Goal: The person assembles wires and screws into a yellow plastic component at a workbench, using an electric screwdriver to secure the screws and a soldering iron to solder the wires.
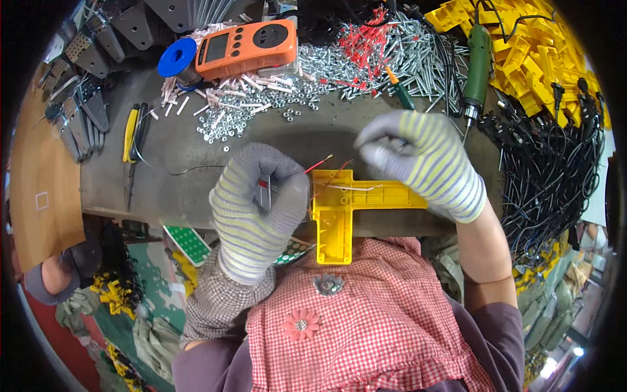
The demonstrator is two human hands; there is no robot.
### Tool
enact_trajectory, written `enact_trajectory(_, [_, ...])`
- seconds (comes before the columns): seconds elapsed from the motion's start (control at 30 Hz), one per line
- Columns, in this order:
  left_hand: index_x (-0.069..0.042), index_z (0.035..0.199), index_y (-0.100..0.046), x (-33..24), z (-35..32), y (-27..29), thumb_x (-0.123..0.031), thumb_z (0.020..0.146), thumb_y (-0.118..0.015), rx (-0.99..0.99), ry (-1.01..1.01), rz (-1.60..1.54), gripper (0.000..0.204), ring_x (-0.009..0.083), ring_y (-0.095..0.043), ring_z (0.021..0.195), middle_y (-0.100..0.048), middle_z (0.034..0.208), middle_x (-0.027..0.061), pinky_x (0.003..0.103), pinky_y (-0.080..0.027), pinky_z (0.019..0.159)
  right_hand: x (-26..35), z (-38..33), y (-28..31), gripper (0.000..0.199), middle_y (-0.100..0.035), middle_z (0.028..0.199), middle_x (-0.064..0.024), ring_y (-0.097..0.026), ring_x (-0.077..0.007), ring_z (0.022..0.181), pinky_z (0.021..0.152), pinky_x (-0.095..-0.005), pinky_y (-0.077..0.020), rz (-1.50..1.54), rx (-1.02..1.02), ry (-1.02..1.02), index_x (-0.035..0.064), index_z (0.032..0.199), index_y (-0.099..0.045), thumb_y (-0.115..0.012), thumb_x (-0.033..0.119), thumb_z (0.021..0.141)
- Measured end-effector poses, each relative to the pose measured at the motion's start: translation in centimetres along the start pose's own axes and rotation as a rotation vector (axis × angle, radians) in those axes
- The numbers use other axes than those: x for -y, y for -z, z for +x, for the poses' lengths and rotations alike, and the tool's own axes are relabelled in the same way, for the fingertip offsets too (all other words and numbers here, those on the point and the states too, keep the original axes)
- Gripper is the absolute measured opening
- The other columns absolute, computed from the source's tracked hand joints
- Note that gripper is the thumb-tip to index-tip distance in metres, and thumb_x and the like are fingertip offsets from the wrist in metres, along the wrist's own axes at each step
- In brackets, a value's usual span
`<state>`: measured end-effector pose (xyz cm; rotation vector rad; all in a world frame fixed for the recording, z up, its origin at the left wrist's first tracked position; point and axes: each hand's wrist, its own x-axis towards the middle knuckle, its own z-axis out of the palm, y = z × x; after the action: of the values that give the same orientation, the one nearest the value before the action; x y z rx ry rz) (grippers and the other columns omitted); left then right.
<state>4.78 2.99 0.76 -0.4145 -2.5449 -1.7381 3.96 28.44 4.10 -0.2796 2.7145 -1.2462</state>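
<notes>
My left hand (261,212), in a striped work glove, has its thumb and fingers pinched on a red wire (318,164). The wire's bare end sticks out up and to the right. Just right of that hand, a yellow T-shaped plastic housing (334,228) lies at the bench's near edge with its hollow side up. Across it run a thin reddish wire (334,178) and a white wire (356,189). My right hand (424,160), gloved alike and slightly blurred, is above the housing's right arm. Its fingers are curled together; what they hold, if anything, is hidden.
Behind lie an orange meter (247,49), a blue solder spool (177,59), nuts (222,121) and screws (418,62). Yellow-handled pliers (132,134) are left. A green electric screwdriver (478,68), yellow housings (529,59) and black cords (548,163) are right.
</notes>
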Motion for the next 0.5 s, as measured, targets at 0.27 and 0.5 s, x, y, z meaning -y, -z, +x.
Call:
enact_trajectory(0.27, [-0.007, 0.095, -0.07, 2.5, -0.8, -0.3, -0.005, 0.085, -0.08, -0.003, -0.096, 0.078, 0.014, 0.0177, -0.065, 0.079, -0.07, 0.088, 0.0052, 0.033, -0.052, 0.074, -0.9, -0.6, -1.8, 0.018, -0.076, 0.088, -0.0125, -0.075, -0.0321, 0.083, 0.075, -0.0384, -0.0584, -0.044, 0.153, 0.114, 0.0075, 0.105, -0.076, -0.077, 0.023, 0.096])
enact_trajectory(0.5, [-0.011, 0.091, -0.072, 1.0, 0.4, -0.9, -0.006, 0.074, -0.083, 0.122, -0.345, 0.248, 0.02, 0.0272, -0.064, 0.089, -0.064, 0.094, 0.0084, 0.04, -0.051, 0.079, -1.0, -1.6, -1.8, 0.022, -0.078, 0.09, -0.0093, -0.078, -0.0243, 0.082, 0.074, -0.0342, -0.0599, 0.068, 0.185, 0.023, 0.0072, 0.107, -0.077, -0.083, 0.025, 0.094])
